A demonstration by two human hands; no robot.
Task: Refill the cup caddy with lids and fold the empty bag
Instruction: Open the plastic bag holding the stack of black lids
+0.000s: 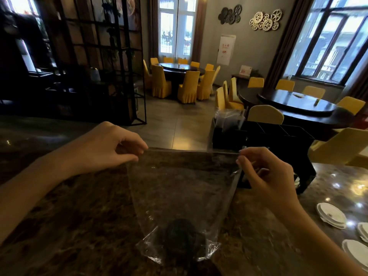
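Observation:
A clear, empty plastic bag (pixel 179 188) is stretched flat above the dark marble counter (pixel 69 216). My left hand (pixel 111 144) pinches its far left corner between thumb and fingers. My right hand (pixel 264 172) pinches the far right corner. The bag narrows toward me, its near end crumpled at the counter's front. The black cup caddy (pixel 278 144) stands just beyond my right hand, with several compartments along its top. A plastic sleeve holding dark lids (pixel 229 118) sticks up from its left end.
White lids (pixel 331 215) lie in small stacks on the counter at the far right. Beyond the counter is a dining room with round dark tables (pixel 296 104) and yellow-covered chairs. A black metal shelf unit (pixel 89 56) stands at the left.

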